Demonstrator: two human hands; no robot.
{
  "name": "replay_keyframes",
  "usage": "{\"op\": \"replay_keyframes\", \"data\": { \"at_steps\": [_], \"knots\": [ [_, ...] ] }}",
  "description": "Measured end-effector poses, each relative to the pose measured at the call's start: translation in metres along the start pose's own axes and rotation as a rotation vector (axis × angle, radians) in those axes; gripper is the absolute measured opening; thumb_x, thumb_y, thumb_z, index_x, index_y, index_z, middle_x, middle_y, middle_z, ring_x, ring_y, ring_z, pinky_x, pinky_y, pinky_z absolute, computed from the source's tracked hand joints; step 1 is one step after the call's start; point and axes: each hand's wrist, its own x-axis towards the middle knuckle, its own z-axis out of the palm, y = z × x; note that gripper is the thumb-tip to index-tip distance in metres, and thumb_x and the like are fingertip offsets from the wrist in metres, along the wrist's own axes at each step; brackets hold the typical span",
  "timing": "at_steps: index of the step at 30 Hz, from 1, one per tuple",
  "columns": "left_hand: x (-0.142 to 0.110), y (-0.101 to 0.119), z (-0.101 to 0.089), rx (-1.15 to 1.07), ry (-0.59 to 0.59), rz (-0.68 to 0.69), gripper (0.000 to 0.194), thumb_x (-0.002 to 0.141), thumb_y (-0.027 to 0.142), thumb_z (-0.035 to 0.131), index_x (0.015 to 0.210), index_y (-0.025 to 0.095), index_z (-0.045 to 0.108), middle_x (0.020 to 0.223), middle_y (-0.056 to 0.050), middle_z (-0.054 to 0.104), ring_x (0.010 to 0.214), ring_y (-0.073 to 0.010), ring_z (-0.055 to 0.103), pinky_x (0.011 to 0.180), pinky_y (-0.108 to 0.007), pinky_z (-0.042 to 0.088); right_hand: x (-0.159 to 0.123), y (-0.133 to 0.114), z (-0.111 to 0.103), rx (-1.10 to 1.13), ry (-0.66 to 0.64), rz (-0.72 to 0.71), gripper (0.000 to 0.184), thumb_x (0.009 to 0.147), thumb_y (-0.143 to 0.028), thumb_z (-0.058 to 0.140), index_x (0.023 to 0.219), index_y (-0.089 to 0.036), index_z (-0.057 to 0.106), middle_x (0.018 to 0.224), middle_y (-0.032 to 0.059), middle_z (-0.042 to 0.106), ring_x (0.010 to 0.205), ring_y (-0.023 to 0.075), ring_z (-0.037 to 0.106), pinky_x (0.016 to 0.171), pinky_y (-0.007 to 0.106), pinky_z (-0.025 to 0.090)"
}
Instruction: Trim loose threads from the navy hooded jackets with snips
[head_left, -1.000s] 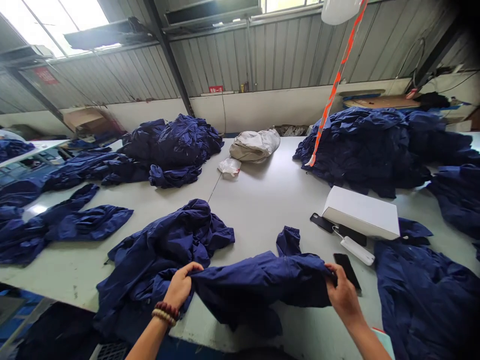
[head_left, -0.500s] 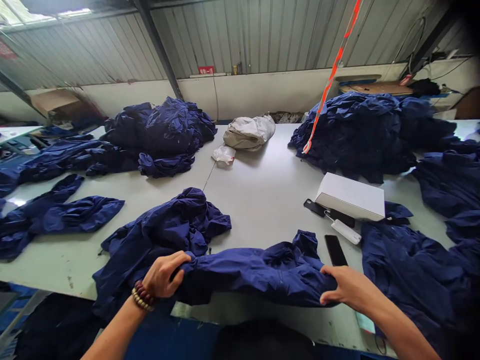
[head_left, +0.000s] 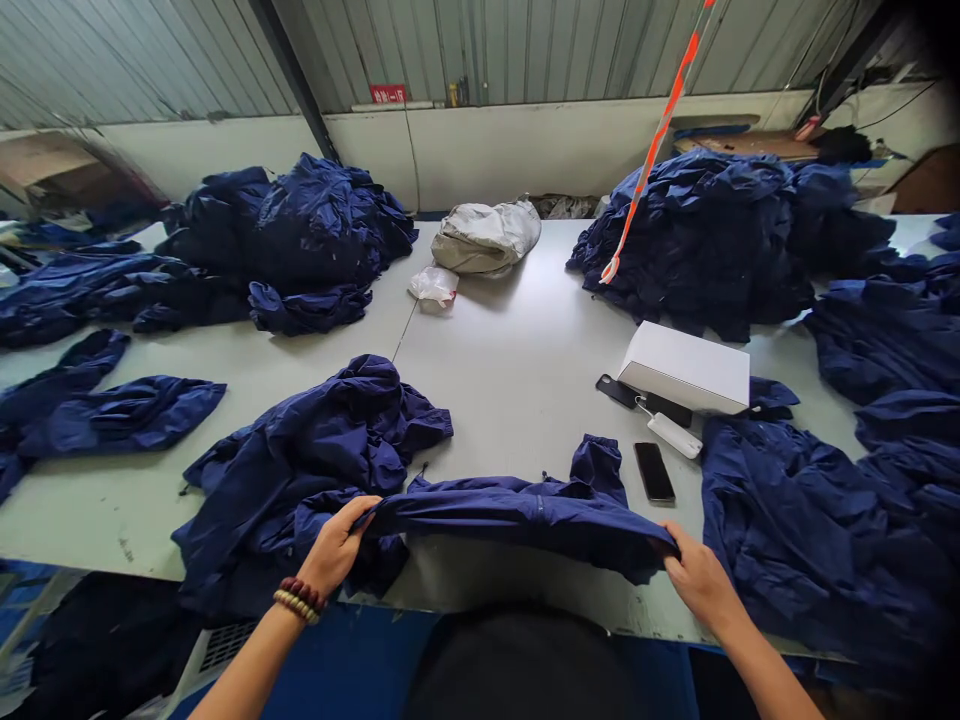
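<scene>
A navy blue jacket [head_left: 510, 510] with a zip stretches between my two hands above the near edge of the table. My left hand [head_left: 337, 545], with beaded bracelets on the wrist, pinches its left end. The right end is gripped by my right hand [head_left: 697, 575], thumb and fingers closed on the cloth. A cuffed part of the cloth lies on the table behind the stretched edge. Another navy garment [head_left: 322, 450] lies crumpled beside my left hand, partly under the held one. Right of my right hand lies more navy clothing [head_left: 802, 520].
A phone [head_left: 655, 472], a white power bank [head_left: 675, 434] and a white box [head_left: 686, 368] lie right of centre on the pale table [head_left: 510, 390]. Large navy garment heaps [head_left: 300, 230] stand at the back. An orange-striped strip [head_left: 660, 140] hangs down at the right.
The jacket has been pulled tauter between my hands, and its front edge now forms a narrow band. My right hand has moved slightly outward. The view has tilted downward.
</scene>
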Motion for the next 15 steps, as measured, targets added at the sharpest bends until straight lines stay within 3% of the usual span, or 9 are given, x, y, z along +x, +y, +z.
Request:
{"op": "replay_keyframes", "data": {
  "at_steps": [3, 7, 10, 13, 15],
  "knots": [
    [0.001, 0.003, 0.005, -0.061, -0.013, -0.087, 0.04, 0.094, 0.045, 0.055, 0.115, 0.02, 0.077, 0.104, -0.005, 0.082, 0.097, -0.0263, 0.076, 0.096, -0.034, 0.06, -0.006, -0.003, 0.0, 0.019, 0.113, 0.045, 0.039, 0.098, -0.042, 0.045, 0.123, -0.025, 0.07, 0.103, 0.0091, 0.082, 0.092, 0.033, 0.078, 0.083, 0.043, 0.057],
    [0.007, 0.023, 0.003, -0.152, 0.044, -0.144, 0.047, 0.086, 0.049, 0.061, 0.116, 0.019, 0.079, 0.117, -0.009, 0.083, 0.115, -0.0317, 0.075, 0.112, -0.042, 0.056, 0.0, -0.015, -0.008, 0.216, 0.169, 0.008, 0.046, 0.093, -0.043, 0.056, 0.13, -0.024, 0.077, 0.129, 0.0096, 0.081, 0.12, 0.0335, 0.076, 0.108, 0.048, 0.057],
    [0.009, 0.041, -0.008, -0.252, -0.022, -0.217, 0.051, 0.079, 0.052, 0.066, 0.113, 0.019, 0.083, 0.123, -0.011, 0.083, 0.123, -0.0359, 0.074, 0.12, -0.048, 0.052, 0.005, -0.024, -0.021, 0.442, 0.013, 0.004, 0.049, 0.089, -0.042, 0.062, 0.131, -0.025, 0.081, 0.137, 0.0072, 0.078, 0.135, 0.0314, 0.07, 0.124, 0.05, 0.047],
    [0.003, 0.047, -0.025, -0.355, -0.144, -0.288, 0.047, 0.076, 0.051, 0.073, 0.109, 0.021, 0.087, 0.123, -0.011, 0.083, 0.121, -0.0377, 0.076, 0.118, -0.05, 0.055, 0.003, -0.034, -0.035, 0.548, -0.159, 0.028, 0.044, 0.087, -0.041, 0.066, 0.124, -0.026, 0.086, 0.132, 0.0077, 0.08, 0.132, 0.0328, 0.072, 0.126, 0.053, 0.044],
    [-0.004, 0.043, -0.036, -0.409, -0.165, -0.332, 0.045, 0.074, 0.05, 0.077, 0.109, 0.022, 0.087, 0.124, -0.011, 0.083, 0.121, -0.0381, 0.076, 0.116, -0.051, 0.056, 0.0, -0.04, -0.044, 0.579, -0.247, 0.048, 0.043, 0.088, -0.043, 0.067, 0.122, -0.026, 0.087, 0.13, 0.0086, 0.081, 0.131, 0.034, 0.073, 0.125, 0.055, 0.045]
  ]
}}
